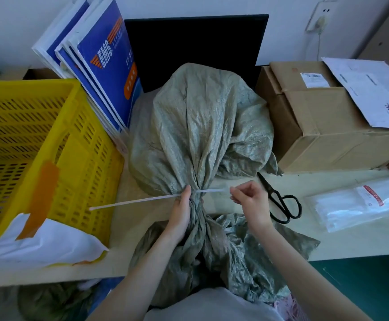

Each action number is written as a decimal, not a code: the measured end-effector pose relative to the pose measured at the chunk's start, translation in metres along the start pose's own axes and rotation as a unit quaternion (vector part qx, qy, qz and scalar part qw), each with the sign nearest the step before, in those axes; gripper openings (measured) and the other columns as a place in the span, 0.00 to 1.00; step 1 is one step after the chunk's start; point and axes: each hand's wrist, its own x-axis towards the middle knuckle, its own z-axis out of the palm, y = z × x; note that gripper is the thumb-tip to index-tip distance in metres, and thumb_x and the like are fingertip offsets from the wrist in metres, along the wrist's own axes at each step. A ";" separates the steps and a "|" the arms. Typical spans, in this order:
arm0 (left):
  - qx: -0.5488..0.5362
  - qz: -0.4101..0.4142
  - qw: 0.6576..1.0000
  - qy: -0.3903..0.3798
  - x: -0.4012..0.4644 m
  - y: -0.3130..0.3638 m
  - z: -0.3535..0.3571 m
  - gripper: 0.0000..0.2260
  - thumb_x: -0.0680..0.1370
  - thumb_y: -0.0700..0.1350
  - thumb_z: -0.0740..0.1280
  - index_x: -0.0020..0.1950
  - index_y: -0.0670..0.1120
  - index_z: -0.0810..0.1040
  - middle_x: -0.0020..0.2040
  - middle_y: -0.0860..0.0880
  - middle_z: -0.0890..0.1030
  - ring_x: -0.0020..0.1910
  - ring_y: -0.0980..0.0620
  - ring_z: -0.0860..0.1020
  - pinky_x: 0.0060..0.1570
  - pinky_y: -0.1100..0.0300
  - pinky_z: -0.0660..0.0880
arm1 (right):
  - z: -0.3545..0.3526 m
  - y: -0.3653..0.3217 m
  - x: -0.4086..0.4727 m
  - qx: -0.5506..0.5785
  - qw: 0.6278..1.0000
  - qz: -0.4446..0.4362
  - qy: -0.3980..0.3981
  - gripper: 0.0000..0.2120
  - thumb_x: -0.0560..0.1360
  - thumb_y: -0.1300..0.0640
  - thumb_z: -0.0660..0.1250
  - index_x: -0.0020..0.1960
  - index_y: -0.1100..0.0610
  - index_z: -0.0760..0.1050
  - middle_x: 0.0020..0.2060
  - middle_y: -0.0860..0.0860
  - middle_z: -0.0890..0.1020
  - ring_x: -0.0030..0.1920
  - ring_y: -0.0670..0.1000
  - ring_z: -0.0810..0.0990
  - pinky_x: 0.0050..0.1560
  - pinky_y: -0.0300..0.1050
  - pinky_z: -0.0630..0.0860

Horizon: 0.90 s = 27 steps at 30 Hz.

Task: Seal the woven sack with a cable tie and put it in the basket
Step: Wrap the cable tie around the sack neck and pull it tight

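Observation:
A grey-green woven sack lies on the table, its neck gathered toward me. My left hand is clenched around that bunched neck. A white cable tie crosses the neck just above my fist; its long tail sticks out to the left toward the basket. My right hand pinches the tie's short end to the right of the neck. The yellow slotted basket stands to the left of the sack.
Black scissors and a clear packet of cable ties lie to the right. Cardboard boxes sit behind them. Blue-and-white bags lean behind the basket. A white bag drapes over the basket's near corner.

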 end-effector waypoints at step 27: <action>0.297 0.102 0.933 -0.175 0.015 0.055 0.000 0.30 0.80 0.62 0.48 0.76 0.46 0.59 0.76 0.51 0.61 0.74 0.53 0.60 0.74 0.57 0.55 | 0.044 0.019 0.007 0.074 0.928 0.197 -0.308 0.19 0.63 0.65 0.65 0.53 0.60 0.79 0.43 0.59 0.83 0.44 0.58 0.82 0.47 0.52 0.79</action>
